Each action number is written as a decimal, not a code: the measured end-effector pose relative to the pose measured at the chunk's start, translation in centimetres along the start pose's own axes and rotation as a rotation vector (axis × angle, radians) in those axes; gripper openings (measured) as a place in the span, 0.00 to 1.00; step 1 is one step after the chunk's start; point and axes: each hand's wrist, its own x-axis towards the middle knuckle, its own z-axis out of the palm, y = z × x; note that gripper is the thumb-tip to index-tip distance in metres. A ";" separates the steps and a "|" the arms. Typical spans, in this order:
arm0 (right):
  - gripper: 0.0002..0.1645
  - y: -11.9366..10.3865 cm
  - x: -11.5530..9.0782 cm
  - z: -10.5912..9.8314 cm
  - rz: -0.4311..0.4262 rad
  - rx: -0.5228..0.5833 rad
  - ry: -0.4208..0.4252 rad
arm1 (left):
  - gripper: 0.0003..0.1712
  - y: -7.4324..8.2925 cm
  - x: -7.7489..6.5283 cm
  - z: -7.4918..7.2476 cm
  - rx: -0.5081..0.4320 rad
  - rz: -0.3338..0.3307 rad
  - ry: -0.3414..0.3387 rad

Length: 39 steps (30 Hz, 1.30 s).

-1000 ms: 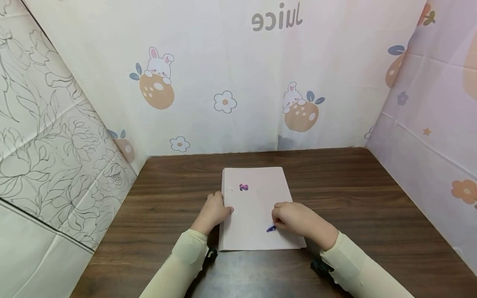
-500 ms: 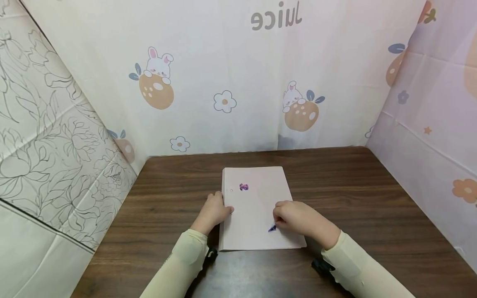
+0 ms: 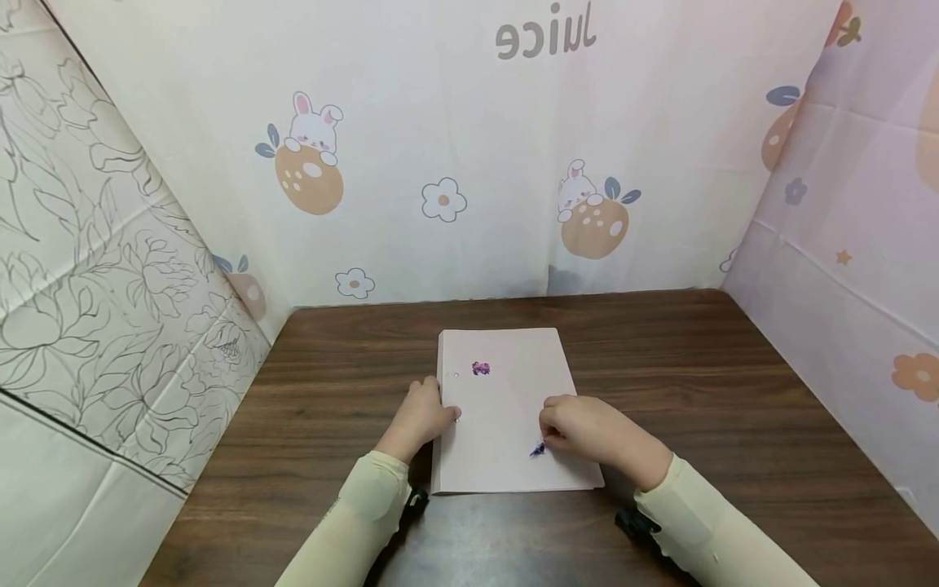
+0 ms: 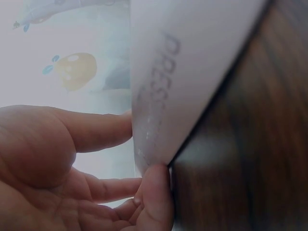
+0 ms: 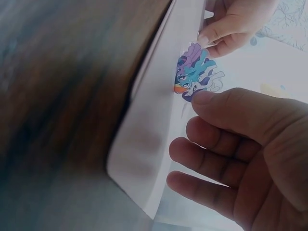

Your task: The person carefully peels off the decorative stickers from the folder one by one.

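Your right hand (image 3: 587, 430) pinches a sticker (image 5: 199, 72) between thumb and finger, over the near right part of the white book (image 3: 499, 416); how much of it touches there, I cannot tell. Your left hand (image 3: 422, 417) grips the book's left edge, thumb on top. A purple picture (image 3: 480, 368) sits toward the book's far left, on the table (image 3: 345, 399) side.

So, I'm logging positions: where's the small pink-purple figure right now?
In the head view, the pink-purple figure is on the white paper, toward its upper left, above and right of the left hand.
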 end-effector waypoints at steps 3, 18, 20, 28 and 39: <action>0.17 0.1 0.0 0.0 0.000 -0.003 -0.001 | 0.36 0.0 0.0 0.0 -0.001 -0.001 0.001; 0.18 0.4 -0.5 0.1 -0.007 0.000 0.001 | 0.36 0.0 -0.2 0.1 -0.001 -0.004 -0.005; 0.18 0.4 -0.5 0.1 -0.005 -0.004 0.002 | 0.36 0.0 -0.2 0.1 -0.001 -0.004 -0.005; 0.19 0.3 -0.6 -0.1 0.005 -0.012 0.003 | 0.36 0.1 -0.2 0.1 -0.008 -0.007 -0.007; 0.16 0.6 -0.7 -0.6 0.034 -0.023 -0.009 | 0.36 0.4 -0.4 -0.3 -0.013 -0.010 -0.004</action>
